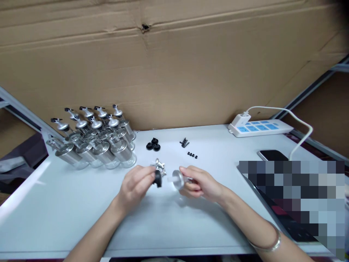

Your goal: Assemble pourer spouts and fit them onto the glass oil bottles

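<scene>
Centrally, a left hand (137, 183) and a right hand (201, 182) hold two small parts, just apart

At left stands a cluster of glass bottles (122, 153) with metal sleeves; silver spouts (81, 123) with black tips top those at the back. Behind the hands lie three black discs (153, 145), some thin black sticks (184, 142) and four tiny black pieces (192, 155). Loose silver parts (160, 165) sit just beyond the left hand, which partly hides them. At right are a white power strip (283, 127) with a cable (302, 124), a phone (272, 155) and a pixelated patch.

Both forearms reach in from the bottom edge. The left grip pinches a black stopper (158, 178); the right grip closes around a silver cap (178, 180), its pale stub facing the stopper. A bracelet (275, 243) circles the right forearm.

The pale counter (81, 214) backs onto brown cardboard (174, 76).
</scene>
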`<state>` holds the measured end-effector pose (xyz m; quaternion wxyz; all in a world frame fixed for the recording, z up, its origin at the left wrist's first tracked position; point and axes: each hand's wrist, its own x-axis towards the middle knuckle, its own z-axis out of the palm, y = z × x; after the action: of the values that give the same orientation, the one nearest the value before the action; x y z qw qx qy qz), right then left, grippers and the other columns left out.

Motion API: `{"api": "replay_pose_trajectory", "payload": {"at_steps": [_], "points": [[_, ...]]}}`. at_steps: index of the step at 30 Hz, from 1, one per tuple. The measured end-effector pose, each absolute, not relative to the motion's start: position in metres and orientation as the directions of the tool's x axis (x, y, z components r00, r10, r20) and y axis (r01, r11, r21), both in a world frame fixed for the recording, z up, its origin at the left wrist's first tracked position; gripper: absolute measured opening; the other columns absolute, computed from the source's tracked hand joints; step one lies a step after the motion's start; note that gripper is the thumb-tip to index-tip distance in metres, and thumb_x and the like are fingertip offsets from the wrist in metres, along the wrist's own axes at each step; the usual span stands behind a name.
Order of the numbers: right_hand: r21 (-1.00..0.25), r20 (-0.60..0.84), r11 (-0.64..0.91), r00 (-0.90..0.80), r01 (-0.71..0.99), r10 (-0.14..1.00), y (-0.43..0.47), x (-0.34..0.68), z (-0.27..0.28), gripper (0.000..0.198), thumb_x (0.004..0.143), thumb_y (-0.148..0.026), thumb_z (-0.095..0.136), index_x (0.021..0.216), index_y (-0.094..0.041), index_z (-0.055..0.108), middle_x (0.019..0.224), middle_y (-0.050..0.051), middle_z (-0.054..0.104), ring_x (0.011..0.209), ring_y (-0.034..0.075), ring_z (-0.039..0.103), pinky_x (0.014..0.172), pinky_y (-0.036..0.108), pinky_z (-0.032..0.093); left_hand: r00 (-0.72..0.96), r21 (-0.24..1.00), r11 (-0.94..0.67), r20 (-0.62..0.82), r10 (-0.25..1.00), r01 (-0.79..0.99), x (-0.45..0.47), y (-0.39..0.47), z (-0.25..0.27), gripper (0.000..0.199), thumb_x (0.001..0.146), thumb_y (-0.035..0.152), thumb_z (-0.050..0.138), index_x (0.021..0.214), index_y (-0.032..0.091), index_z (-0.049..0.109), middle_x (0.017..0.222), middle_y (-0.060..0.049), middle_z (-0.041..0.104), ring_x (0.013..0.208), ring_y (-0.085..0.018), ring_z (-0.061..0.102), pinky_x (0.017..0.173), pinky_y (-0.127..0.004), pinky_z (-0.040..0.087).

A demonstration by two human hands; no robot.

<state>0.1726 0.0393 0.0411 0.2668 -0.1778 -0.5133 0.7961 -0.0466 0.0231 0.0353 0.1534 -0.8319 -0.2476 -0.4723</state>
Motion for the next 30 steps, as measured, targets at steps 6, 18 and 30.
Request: {"api": "replay_pose_trajectory", "payload": {"at_steps": [6,18,30], "points": [[-0.951,-0.036,-0.174,-0.470,-0.254,0.882,0.051,0.177,0.043,0.051,0.081,-0.062,0.052,0.054,-0.020,0.041,0.044,-0.007,0.036,0.044,0.008,0.031,0.049,0.026,0.023,0.243,0.203,-0.657,0.818,0.521,0.726,-0.046,0.033,0.039,0.026,0.090,0.009,0.049,0.112,0.022,0.052,0.101,-0.005,0.060,0.094,-0.015,0.062,0.079,-0.027,0.053],[-0.971,-0.143,-0.182,-0.237,-0.154,0.961,0.057,0.179,0.043,0.051,0.069,-0.068,0.057,0.058,-0.019,0.049,0.048,-0.005,0.043,0.051,0.011,0.038,0.059,0.027,0.032,0.270,0.006,-0.273,0.130,0.954,0.962,-0.036,0.081,0.036,0.037,0.084,0.001,0.040,0.107,0.019,0.064,0.109,-0.009,0.060,0.083,-0.020,0.066,0.066,-0.026,0.049],[-0.999,-0.001,0.007,-0.193,0.044,0.981,0.055,0.176,0.043,0.036,0.078,-0.054,0.055,0.068,-0.019,0.053,0.059,-0.003,0.046,0.058,0.012,0.042,0.061,0.027,0.035,0.236,0.144,-0.267,0.198,0.951,0.953,-0.044,0.081,0.020,0.045,0.088,0.006,0.037,0.129,0.020,0.048,0.114,-0.009,0.058,0.089,-0.021,0.065,0.076,-0.030,0.051]]}}
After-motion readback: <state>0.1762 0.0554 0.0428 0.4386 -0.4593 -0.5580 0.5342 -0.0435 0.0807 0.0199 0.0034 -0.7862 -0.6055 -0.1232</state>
